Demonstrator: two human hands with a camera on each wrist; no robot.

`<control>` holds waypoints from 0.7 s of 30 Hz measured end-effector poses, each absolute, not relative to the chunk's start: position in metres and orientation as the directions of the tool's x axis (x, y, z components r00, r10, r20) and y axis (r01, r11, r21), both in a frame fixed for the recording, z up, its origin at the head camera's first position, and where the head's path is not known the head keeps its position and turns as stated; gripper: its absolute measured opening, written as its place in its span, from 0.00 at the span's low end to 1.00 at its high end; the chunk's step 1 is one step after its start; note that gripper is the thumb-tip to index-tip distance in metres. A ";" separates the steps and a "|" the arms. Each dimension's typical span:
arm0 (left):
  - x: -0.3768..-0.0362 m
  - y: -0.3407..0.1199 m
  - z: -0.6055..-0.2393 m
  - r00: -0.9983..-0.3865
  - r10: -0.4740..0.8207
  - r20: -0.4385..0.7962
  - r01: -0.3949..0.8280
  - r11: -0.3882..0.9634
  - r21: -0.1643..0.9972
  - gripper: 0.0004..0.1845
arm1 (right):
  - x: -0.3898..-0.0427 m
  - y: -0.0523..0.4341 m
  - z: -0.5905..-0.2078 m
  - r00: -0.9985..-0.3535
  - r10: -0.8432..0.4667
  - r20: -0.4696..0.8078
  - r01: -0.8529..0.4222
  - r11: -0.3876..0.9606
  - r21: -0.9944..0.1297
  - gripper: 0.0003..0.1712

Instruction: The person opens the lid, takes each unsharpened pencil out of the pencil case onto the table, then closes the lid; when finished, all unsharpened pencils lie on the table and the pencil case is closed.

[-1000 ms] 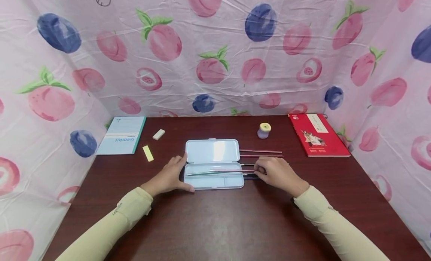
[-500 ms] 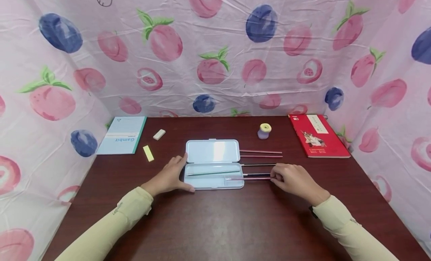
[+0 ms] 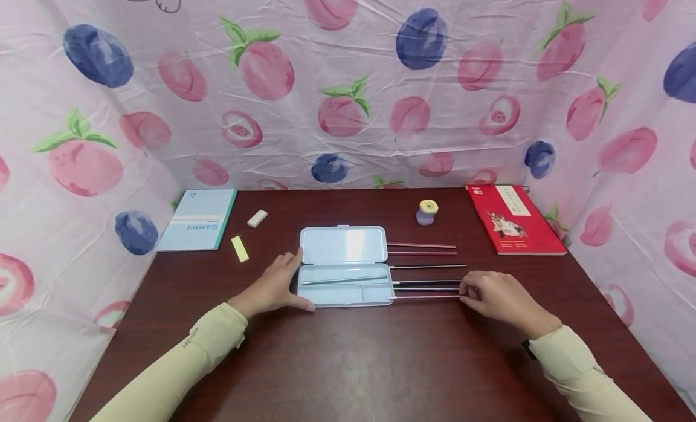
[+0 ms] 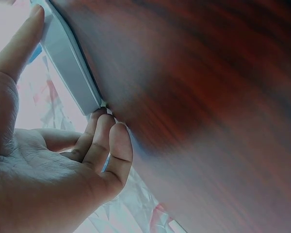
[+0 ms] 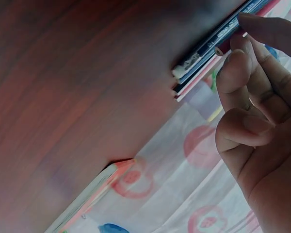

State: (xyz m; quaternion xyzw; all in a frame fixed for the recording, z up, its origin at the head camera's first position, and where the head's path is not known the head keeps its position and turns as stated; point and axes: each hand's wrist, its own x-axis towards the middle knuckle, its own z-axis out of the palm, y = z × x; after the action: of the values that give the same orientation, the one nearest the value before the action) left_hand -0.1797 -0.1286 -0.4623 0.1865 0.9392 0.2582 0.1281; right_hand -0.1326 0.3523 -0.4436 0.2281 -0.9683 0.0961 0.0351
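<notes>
Right hand (image 3: pixel 502 298) now sits at the right of centre in the head view, further right than a second ago, pinching the end of a pink pencil (image 3: pixel 426 297) that has slid out of the pencil case (image 3: pixel 345 294) and lies on the tabletop (image 3: pixel 348 361), its tip just at the case's lower right corner. Pencil is being drawn out of the case, not in. Left hand (image 3: pixel 274 286) has not moved, fingers relaxed, thumb and fingertips steadying the case's left edge. Green pencil (image 3: pixel 342 280) remains inside the tray. Other pencils (image 3: pixel 429 266) lie right of the case; notebook (image 3: pixel 198 219) at mid left, red book (image 3: pixel 513 219) at mid right.
</notes>
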 end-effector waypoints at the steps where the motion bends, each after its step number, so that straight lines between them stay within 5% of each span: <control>1: -0.180 -0.129 -0.462 -0.897 0.419 -0.140 0.289 0.797 0.531 0.75 | -0.132 0.354 -0.444 -0.894 -0.434 0.106 -0.447 0.878 -0.170 0.12; 21: -0.181 -0.130 -0.463 -0.894 0.427 -0.135 0.299 0.794 0.529 0.75 | -0.131 0.365 -0.446 -0.903 -0.427 0.051 -0.429 0.887 -0.169 0.12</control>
State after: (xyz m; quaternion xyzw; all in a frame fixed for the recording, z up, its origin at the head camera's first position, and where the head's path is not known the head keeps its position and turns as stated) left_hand -0.1807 -0.1295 -0.4632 0.1934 0.9389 0.2560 0.1247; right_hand -0.1311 0.3646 -0.4462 0.2203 -0.9714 0.0886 0.0059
